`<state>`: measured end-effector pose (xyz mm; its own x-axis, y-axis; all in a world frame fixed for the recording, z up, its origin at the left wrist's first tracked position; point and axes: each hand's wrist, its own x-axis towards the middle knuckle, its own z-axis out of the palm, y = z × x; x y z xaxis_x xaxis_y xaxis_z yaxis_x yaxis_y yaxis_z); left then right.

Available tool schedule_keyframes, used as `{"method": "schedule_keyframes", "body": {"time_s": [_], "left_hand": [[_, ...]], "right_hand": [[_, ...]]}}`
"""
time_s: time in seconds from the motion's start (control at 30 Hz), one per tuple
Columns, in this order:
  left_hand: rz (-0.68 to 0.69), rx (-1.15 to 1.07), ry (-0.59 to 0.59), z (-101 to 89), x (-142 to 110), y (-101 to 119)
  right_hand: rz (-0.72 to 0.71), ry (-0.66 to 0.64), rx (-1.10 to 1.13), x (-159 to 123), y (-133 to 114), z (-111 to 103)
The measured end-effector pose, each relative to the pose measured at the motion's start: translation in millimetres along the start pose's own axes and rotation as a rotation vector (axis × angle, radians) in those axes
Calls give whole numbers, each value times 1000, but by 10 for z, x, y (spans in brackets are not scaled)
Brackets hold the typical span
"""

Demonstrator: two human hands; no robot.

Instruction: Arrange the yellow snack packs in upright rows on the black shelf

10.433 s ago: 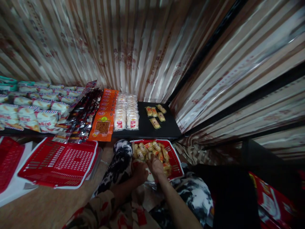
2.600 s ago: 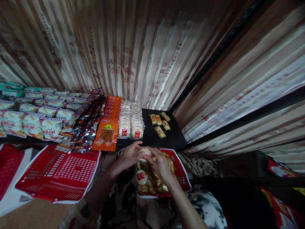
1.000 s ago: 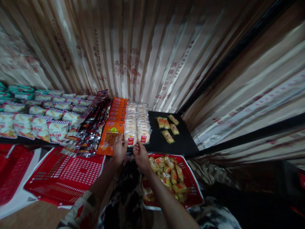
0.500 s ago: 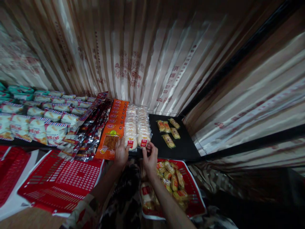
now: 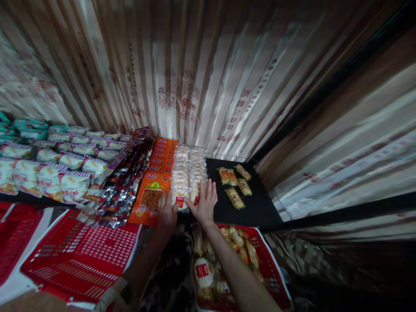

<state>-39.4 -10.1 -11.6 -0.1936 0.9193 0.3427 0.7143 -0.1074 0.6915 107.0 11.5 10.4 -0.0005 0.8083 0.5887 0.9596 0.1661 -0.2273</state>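
Two rows of clear-wrapped round white crackers (image 5: 181, 182) stand side by side on the black shelf, with red labels on the front packs. My right hand (image 5: 204, 206) lies over the front of the right row, fingers spread along its right side and thumb towards the gap between rows. At the left row's front left edge is my left hand (image 5: 167, 213), fingers stretched upward and thumb apart, touching the pack. Just beyond it lies an orange snack bag (image 5: 152, 190) with brown sticks pictured. The right hand partly covers the right row's front pack.
Several small yellow-wrapped snacks (image 5: 234, 198) lie on the black shelf (image 5: 256, 208) to the right. Below is a red basket (image 5: 274, 268) of wrapped snacks. Further left are dark foil packets (image 5: 121, 182), white snack bags (image 5: 74, 184) and another red basket (image 5: 97, 234).
My right hand has moved up from the front edge of the right row, its fingers going from curled to spread along the row's side. My left hand stays by the left row.
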Motion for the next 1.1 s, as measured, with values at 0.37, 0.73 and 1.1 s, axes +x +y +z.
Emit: {"method": "schedule_keyframes", "body": {"time_s": [0.37, 0.73, 1.1], "left_hand": [[-38, -123, 56, -75, -7, 31], [-295, -463, -41, 102, 526, 101], [-177, -445, -50, 303, 606, 97]], "right_hand": [[-49, -29, -5, 4, 40, 65], [-40, -25, 75, 5, 64, 100], [-60, -60, 192, 26, 79, 117]]}}
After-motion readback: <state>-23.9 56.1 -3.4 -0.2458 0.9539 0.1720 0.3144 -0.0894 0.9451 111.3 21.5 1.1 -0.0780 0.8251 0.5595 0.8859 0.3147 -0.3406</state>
